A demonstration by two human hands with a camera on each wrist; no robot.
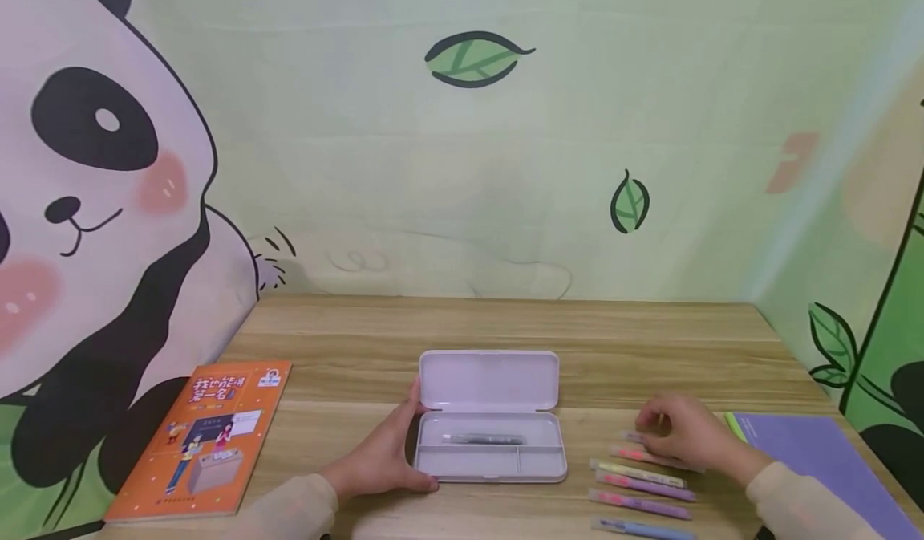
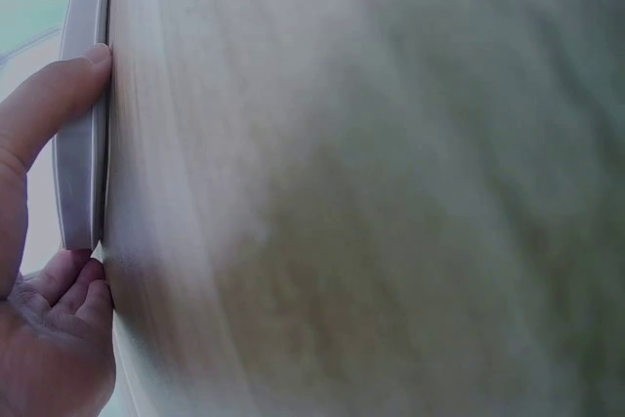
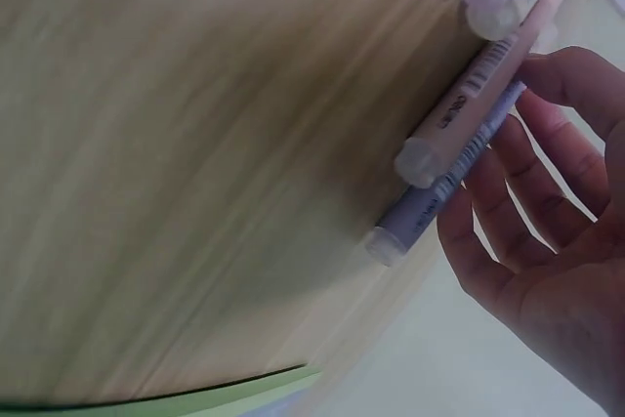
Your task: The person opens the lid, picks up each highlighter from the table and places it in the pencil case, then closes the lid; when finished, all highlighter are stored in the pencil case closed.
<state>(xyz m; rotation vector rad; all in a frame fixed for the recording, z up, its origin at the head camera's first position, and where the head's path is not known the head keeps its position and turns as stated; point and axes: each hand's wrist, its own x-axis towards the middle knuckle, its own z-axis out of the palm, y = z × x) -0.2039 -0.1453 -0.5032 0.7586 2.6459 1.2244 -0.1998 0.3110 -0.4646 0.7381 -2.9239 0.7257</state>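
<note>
A white pencil case [image 1: 469, 464] lies with its lid [image 1: 489, 379] raised; a slim grey pen [image 1: 485, 439] rests in its long back compartment. My left hand [image 1: 393, 456] grips the case's left end, thumb at the front edge and fingers toward the back. To the right, my right hand [image 1: 682, 432] reaches over the far end of a row of highlighters. In the right wrist view, its thumb and bent fingers pinch a purple highlighter [image 3: 420, 212], which lies beside a pink highlighter [image 3: 459, 109]. My hand partly covers both in the head view.
Nearer me lie a yellow highlighter [image 1: 638, 474], two purple highlighters with pink ends, and a blue highlighter [image 1: 642, 529]. An orange book [image 1: 209, 444] sits at the left of the wooden table [image 1: 505, 327]. A purple notebook [image 1: 816, 460] lies at the right edge.
</note>
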